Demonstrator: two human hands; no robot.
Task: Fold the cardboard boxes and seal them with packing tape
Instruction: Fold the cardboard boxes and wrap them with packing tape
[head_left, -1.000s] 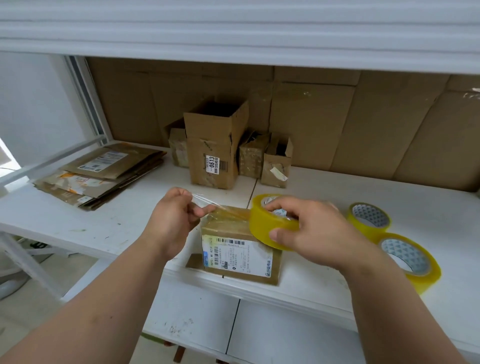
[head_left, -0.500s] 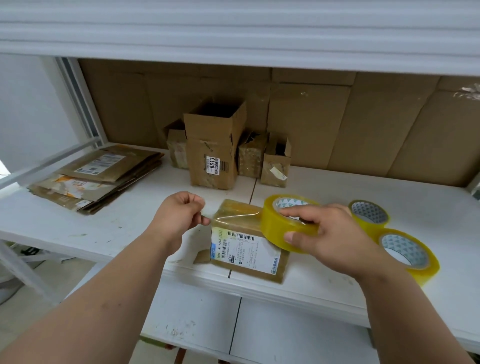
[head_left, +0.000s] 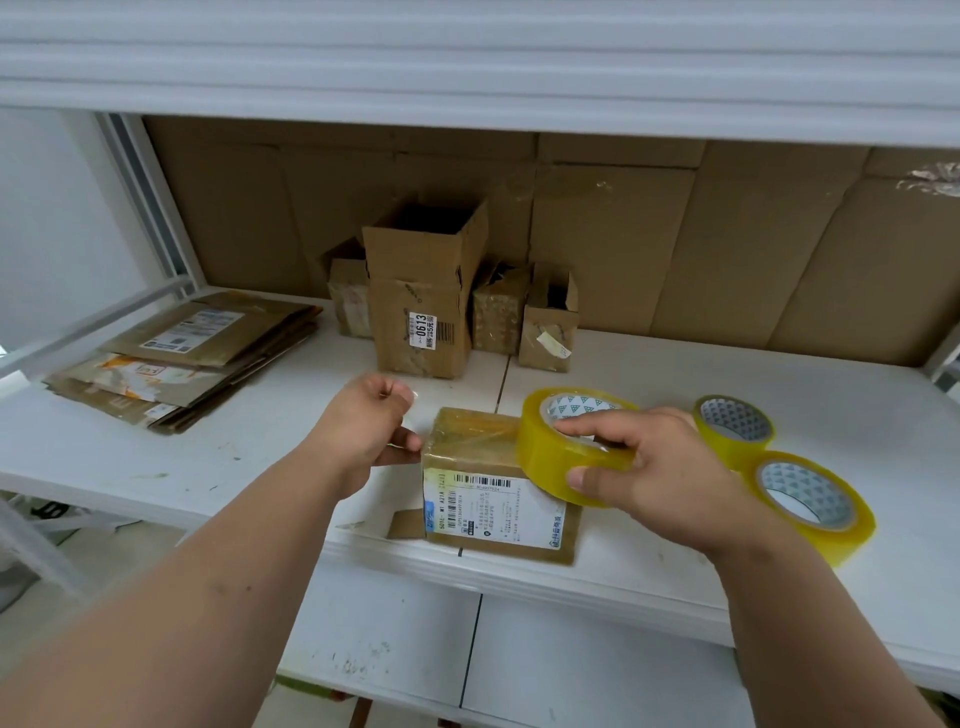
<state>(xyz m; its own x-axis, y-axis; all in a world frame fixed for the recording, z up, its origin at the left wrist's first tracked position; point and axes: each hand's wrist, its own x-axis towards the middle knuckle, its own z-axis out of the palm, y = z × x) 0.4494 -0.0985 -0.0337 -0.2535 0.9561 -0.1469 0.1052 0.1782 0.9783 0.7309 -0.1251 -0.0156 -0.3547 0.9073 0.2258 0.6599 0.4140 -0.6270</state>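
Both hands are busy over the small box (head_left: 496, 480), which sits at the front edge of the white counter (head_left: 779, 384), roughly six o'clock from the tall open carton (head_left: 423, 291) at the back. Her left hand (head_left: 363, 428) is curled at the box's nine o'clock side, fingertips seemingly pinching the free end of the clear tape and holding it against that edge. Her right hand (head_left: 654, 475) grips the yellow tape roll (head_left: 569, 447), thumb on the outer face and fingers across the top, at the box's three o'clock corner, with the strip stretched over the lid between them.

What worries me is that strip. If the left pinch slackens, I'd expect the tape to spring back and stick to itself. A crooked pull on the roll would likely lay it off the seam or wrinkle it. The box is light and close to the counter's lip, so a hard tug could drag it off.

Two spare rolls (head_left: 735, 423) (head_left: 808, 499) sit at three o'clock; flattened boxes (head_left: 182, 358) lie at ten o'clock.
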